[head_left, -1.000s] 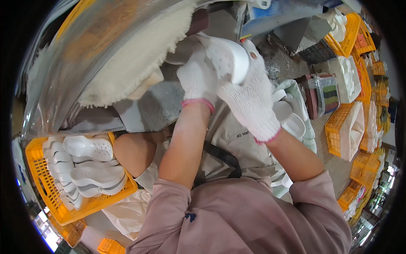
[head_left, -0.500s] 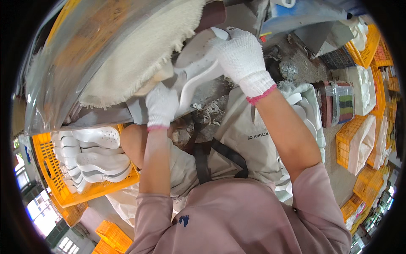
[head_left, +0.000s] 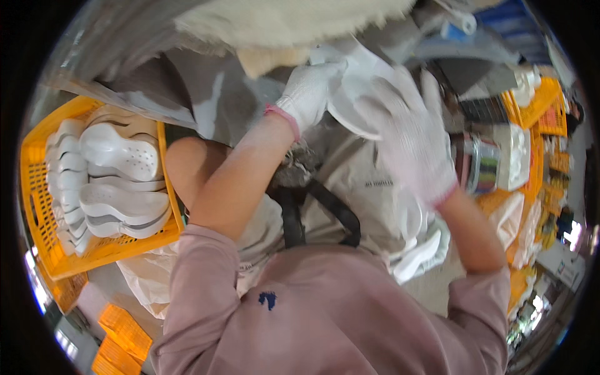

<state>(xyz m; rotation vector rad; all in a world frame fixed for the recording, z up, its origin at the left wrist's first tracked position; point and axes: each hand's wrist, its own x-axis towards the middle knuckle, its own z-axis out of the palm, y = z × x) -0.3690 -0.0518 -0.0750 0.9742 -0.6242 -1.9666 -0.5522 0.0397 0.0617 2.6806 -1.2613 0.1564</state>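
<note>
Shoe piece (head_left: 351, 89), white, smooth and curved, sits toward one o'clock, gripped at its nine-o'clock edge by the white-knit-gloved left hand (head_left: 310, 95). The white-gloved right hand (head_left: 414, 132), blurred, spreads open at its four-o'clock side, contact unclear. At nine o'clock, a yellow perforated plastic crate (head_left: 107, 255) holds white moulded pieces (head_left: 124, 153).

Workshop: crate (head_left: 119, 252) of shoe soles (head_left: 117, 148)

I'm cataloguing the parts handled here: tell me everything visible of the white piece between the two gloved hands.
The white piece looks smooth, perhaps plastic or foam, with a curved lower edge. It slants, below the pale frayed material in the picture. The left hand grips its left side; the right hand, fingers spread, overlaps its right, contact unclear. Blur hides finer detail.
</note>
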